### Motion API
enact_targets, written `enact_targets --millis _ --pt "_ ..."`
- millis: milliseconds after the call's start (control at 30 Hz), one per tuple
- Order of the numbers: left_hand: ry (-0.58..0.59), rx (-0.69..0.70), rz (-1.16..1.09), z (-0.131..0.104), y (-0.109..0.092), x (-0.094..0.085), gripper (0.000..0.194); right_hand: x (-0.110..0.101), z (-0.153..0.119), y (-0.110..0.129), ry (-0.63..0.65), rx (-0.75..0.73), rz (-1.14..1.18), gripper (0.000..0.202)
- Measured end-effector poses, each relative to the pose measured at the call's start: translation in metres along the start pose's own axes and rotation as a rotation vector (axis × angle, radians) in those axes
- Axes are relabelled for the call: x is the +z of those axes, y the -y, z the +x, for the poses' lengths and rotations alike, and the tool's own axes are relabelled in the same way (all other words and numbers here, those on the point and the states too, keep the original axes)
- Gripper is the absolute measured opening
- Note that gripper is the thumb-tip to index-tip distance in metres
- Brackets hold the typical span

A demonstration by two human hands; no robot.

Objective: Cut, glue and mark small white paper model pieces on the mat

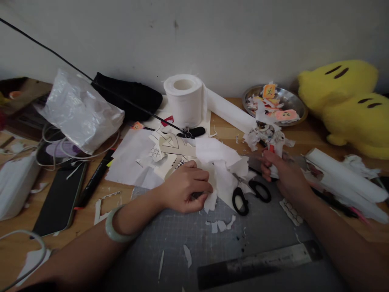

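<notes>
My left hand [189, 187] rests palm-down with its fingers curled, over cut paper scraps [217, 178] on a grey cutting mat [170, 243]. What its fingers hold, if anything, is hidden. My right hand [281, 170] is closed around a slim red-and-white item [271, 149], mostly covered by the fingers, beside a heap of crumpled paper bits [267, 132]. Black-handled scissors [241, 201] lie between both hands, their blades partly under paper. Drawn paper pieces [170, 146] with black lines lie just beyond my left hand.
A white paper roll [184, 99] stands at the back, its strip trailing right toward a metal bowl [299, 105] of scraps. Yellow plush toys [355, 109] sit right. A steel ruler [258, 263] lies in front; a phone [60, 198] and marker [95, 178] are left.
</notes>
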State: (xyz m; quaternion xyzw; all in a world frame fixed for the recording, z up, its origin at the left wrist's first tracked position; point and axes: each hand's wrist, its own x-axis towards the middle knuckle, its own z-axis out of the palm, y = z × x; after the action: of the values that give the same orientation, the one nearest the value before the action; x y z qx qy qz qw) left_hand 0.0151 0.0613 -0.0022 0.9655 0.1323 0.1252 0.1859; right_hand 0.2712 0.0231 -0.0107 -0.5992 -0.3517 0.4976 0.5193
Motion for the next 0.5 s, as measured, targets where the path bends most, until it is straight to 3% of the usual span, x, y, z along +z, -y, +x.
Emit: enact_targets --millis 233,500 --pt "-0.066 -0.035 -0.04 -0.0012 0.0026 0.0017 0.025 0.0009 -0.0002 -0.0001 -0.012 -0.02 0.003 0.023" --pt "-0.035 -0.014 0.008 0.0006 0.0008 0.0013 0.027 0.0007 -0.0006 -0.0001 -0.013 -0.024 0.007 0.022"
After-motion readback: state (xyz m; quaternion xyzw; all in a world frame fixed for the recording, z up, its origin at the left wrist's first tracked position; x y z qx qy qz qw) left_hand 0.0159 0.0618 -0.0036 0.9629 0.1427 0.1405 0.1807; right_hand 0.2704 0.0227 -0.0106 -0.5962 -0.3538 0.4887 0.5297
